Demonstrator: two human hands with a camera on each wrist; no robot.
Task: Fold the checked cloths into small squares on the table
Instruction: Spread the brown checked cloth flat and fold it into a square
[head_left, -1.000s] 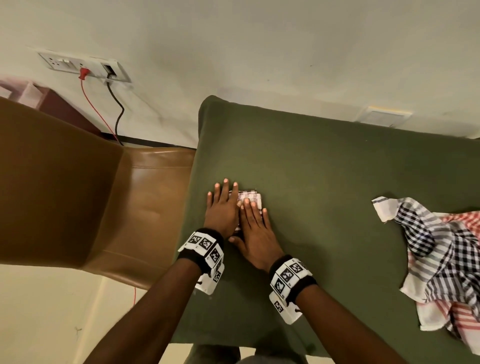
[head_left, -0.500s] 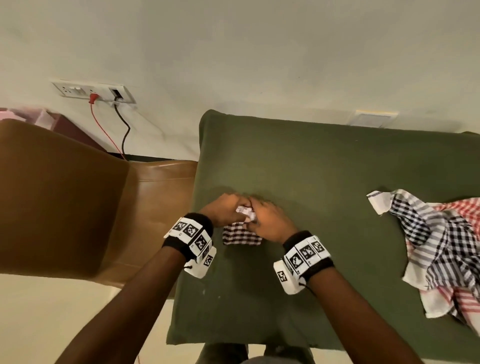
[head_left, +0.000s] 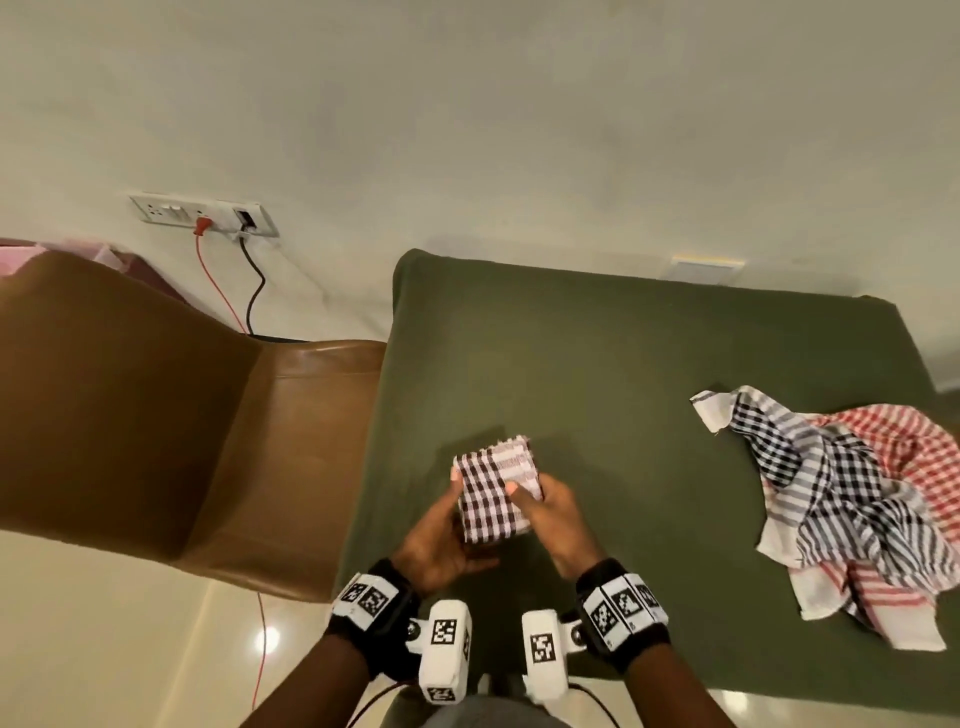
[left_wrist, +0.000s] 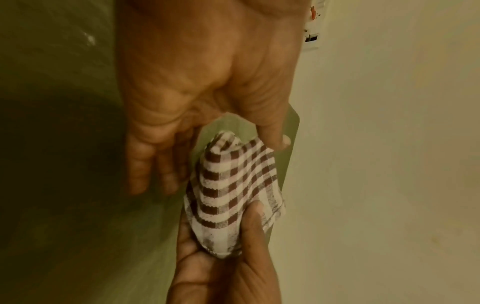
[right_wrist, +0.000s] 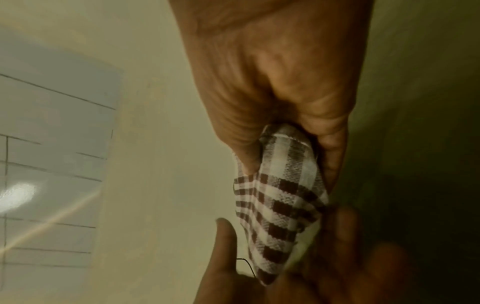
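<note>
A folded maroon-and-white checked cloth (head_left: 493, 493) (left_wrist: 233, 189) (right_wrist: 280, 205) is a small thick square, held a little above the green table (head_left: 597, 364) near its front left. My right hand (head_left: 540, 499) (right_wrist: 291, 168) pinches its right edge, thumb on top and fingers beneath. My left hand (head_left: 452, 519) (left_wrist: 215, 162) cups under its left side with fingers loosely extended. The left thumb tip touches the cloth's far left corner. The cloth's underside is hidden.
A loose pile of black-checked and red-checked cloths (head_left: 857, 499) lies at the table's right side. A brown padded chair (head_left: 156, 415) stands against the table's left edge. A wall socket (head_left: 202, 213) with red and black cables is behind it.
A second ago both palms pressed the cloth flat on the table. Both hands then took hold of it, and it has come up off the table toward me.
</note>
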